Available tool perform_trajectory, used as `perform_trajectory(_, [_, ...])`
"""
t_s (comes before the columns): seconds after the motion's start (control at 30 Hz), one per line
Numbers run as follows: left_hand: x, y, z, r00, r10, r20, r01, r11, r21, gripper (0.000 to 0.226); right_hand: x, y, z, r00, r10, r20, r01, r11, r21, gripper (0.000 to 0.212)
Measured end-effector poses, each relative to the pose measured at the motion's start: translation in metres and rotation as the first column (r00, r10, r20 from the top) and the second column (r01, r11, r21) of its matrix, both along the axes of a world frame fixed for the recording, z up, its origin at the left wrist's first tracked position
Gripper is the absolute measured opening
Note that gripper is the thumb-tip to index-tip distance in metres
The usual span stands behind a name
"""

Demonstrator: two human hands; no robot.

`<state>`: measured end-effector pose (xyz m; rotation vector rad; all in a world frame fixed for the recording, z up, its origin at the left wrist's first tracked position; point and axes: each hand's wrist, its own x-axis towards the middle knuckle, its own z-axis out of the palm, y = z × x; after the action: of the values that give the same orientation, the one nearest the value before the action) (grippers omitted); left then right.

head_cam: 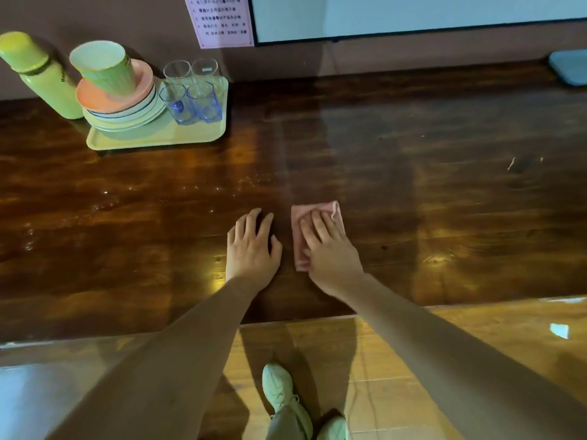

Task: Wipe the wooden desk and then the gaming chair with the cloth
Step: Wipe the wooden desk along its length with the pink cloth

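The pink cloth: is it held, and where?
Not gripped: the right hand presses flat on the cloth, covering most of it; left hand holds nothing.

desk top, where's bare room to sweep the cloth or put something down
Widest bare stretch of desk lies right of the cloth, back to the wall, ending at the blue object far right. Another strip runs between the tray and the left hand, speckled with droplets. Back left is crowded: tray, bottle.

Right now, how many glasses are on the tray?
4, all on the right side of the tray: two clear glasses at the back and two blue glasses just in front. They overlap, but none looks hidden.
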<state>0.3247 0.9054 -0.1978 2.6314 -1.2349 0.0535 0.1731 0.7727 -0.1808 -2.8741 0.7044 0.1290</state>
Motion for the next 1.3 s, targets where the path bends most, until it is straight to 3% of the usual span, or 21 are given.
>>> perform_trajectory(0.17, [0.002,0.001,-0.006,1.0,0.008,0.022,-0.008,0.999,-0.04,0.052,0.033,-0.019,0.004,0.999,-0.05,-0.003,0.05,0.998,0.033,0.068])
perform_trajectory(0.37, [-0.001,0.001,-0.004,1.0,0.018,-0.003,-0.018,1.0,-0.023,0.053,-0.03,0.044,0.009,0.999,-0.033,-0.018,0.035,0.996,0.08,0.087])
perform_trajectory(0.5, [0.0,0.001,-0.005,1.0,0.03,-0.004,-0.03,0.999,-0.01,0.052,-0.07,0.075,-0.003,0.999,-0.013,0.04,0.011,0.999,0.038,0.08])
perform_trajectory(0.6, [0.003,0.001,-0.01,1.0,0.024,0.006,-0.024,0.999,-0.041,0.05,-0.05,0.059,-0.005,0.999,-0.004,0.048,0.003,1.0,0.021,0.078])
perform_trajectory(0.73, [0.002,0.002,-0.009,1.0,0.018,-0.006,-0.019,0.998,-0.057,0.049,-0.011,0.04,0.001,1.0,-0.026,0.002,0.026,0.999,0.029,0.092])
perform_trajectory(0.83, [-0.001,0.004,-0.001,0.997,0.004,-0.082,-0.007,0.999,-0.032,0.05,-0.015,0.054,0.005,0.998,-0.059,0.023,0.058,0.997,0.046,0.094])
perform_trajectory(0.93, [-0.019,0.01,0.014,0.975,0.038,-0.219,-0.051,0.997,-0.056,0.052,-0.036,0.081,0.008,0.997,-0.029,0.068,0.024,0.997,0.067,0.084])
perform_trajectory(1.03, [-0.055,0.026,0.032,0.977,0.026,-0.213,-0.059,0.987,-0.148,0.049,-0.045,0.08,0.021,0.994,-0.01,0.107,-0.012,0.978,0.207,0.074])
perform_trajectory(1.13, [-0.085,0.033,0.044,0.967,-0.134,-0.219,0.094,0.979,-0.183,0.038,-0.043,0.045,0.046,0.945,-0.194,0.264,0.093,0.931,0.352,0.049])
perform_trajectory(1.2, [-0.099,0.03,0.047,0.94,-0.217,-0.264,0.181,0.971,-0.154,0.04,-0.043,0.019,0.058,0.898,-0.292,0.328,0.204,0.939,0.278,0.042])
perform_trajectory(1.3, [-0.11,0.025,0.044,0.937,-0.227,-0.267,0.226,0.974,-0.034,0.06,-0.044,-0.01,0.056,0.922,-0.327,0.208,0.297,0.941,0.164,0.045])
